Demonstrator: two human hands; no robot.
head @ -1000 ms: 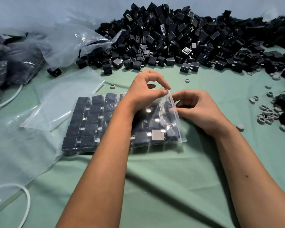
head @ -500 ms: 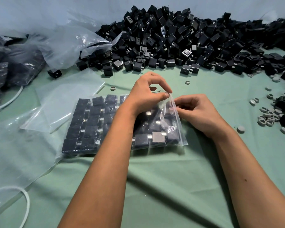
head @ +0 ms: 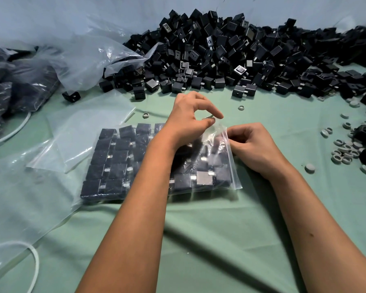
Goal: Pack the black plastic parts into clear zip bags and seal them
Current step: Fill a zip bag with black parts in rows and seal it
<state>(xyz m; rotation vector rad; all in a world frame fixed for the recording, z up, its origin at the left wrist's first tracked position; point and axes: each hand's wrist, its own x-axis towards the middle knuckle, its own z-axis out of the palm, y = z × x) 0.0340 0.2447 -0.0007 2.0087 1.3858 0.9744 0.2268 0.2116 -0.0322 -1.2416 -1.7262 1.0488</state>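
1. Green cloth covers the tabletop [head: 199,240], and a pale blue-grey wall stands behind it.
2. A filled clear zip bag [head: 156,163] lies flat on the cloth under both forearms, its long axis running left to right and its zip edge pointing right.
3. Inside the bag, black plastic parts [head: 112,157] sit in neat rows, flat sides up, some showing small metal tabs.
4. The left hand [head: 188,121] reaches across the bag; its grip is closed, thumb and forefinger pinching the far corner of the zip edge, the other fingers arched above.
5. The right hand [head: 254,146] lies just right of the left, at the middle of the zip edge; its fingers are curled and its grip holds that strip.
6. Beyond both hands, well apart from them, a big loose pile of black parts [head: 230,53] stretches along the wall.
7. Left of the left hand, empty clear bags [head: 82,132] lie overlapping, one tucked partly under the filled bag.
8. Farther left sit filled dark bags [head: 19,87] under crumpled plastic, with a white cord [head: 15,130] beside them.
9. Right of the right hand, small grey rings [head: 344,154] are scattered on the cloth; one grey cap [head: 309,168] lies near the right wrist.
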